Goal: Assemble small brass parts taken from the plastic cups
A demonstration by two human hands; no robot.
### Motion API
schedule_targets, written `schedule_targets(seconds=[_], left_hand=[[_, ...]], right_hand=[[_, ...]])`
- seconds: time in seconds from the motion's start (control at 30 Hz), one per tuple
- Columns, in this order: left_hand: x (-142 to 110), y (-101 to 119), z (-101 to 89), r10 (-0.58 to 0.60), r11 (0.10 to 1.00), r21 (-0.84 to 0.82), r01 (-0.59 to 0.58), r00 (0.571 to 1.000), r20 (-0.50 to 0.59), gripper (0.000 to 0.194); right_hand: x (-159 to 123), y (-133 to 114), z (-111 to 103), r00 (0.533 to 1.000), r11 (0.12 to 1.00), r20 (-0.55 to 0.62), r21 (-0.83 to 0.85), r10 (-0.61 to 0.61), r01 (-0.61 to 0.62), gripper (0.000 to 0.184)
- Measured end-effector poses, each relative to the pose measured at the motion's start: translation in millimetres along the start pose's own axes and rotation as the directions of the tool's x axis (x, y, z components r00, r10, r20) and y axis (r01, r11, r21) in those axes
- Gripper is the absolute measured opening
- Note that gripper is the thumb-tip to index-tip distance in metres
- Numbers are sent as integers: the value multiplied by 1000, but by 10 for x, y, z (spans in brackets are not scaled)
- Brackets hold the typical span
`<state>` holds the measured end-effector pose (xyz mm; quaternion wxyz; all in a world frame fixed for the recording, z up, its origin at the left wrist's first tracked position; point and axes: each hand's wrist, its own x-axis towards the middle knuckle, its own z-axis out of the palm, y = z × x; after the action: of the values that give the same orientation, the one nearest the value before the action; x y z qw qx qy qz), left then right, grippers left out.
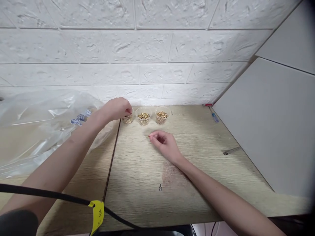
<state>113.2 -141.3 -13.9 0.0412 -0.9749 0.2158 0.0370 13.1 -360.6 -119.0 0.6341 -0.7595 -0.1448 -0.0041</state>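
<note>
My left hand (pixel 118 108) reaches over the leftmost clear cup (pixel 127 120), its fingers bent down into the rim; whatever they pinch is hidden. Beside it stand a middle clear cup (pixel 143 117) and a right clear cup (pixel 162 115), all three holding small gold-coloured metal pins. In front of the cups my right hand (pixel 164 144) is closed in a pinch between thumb and forefinger. A thin gold-coloured pin (pixel 148 137) sticks out leftward from those fingertips, just above the wooden tabletop (pixel 137 170).
A clear plastic bag (pixel 49 131) with blue-and-white packets (pixel 80 119) lies on the left. A small metal part (pixel 160 187) rests near the front. Blue-handled screwdriver (pixel 215 117) and red tool (pixel 207 105) lie at back right by a grey panel (pixel 270 131). A black cable (pixel 49 194) with yellow tag (pixel 97 214) crosses the foreground.
</note>
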Motion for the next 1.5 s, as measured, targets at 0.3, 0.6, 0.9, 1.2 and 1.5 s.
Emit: schedule_targets(seconds=[0.3,0.6,0.9,1.2,1.5], left_hand=[[-149,-109,104,90,995,-11,-99,943,-320,27],[-713,704,598,-207,705,-617,-350,730,-651,8],[-761,974,929,-322,326,-915,-240,882,-346,15],[-774,962,951,-346,292,-935,-203,889,-300,15],[-789,960,986,-347,295,-932,-210,886,-309,15]], right_hand=[[0,12,1,999,999,-6,2,-44,44,12],[13,-43,-4,997,995,-73,99,5,2,15],[-52,-84,-10,998,994,-52,94,-42,47,18],[-83,-82,16,998,998,-45,26,-50,51,15],[-122,-101,10,995,989,-22,-108,-99,96,17]])
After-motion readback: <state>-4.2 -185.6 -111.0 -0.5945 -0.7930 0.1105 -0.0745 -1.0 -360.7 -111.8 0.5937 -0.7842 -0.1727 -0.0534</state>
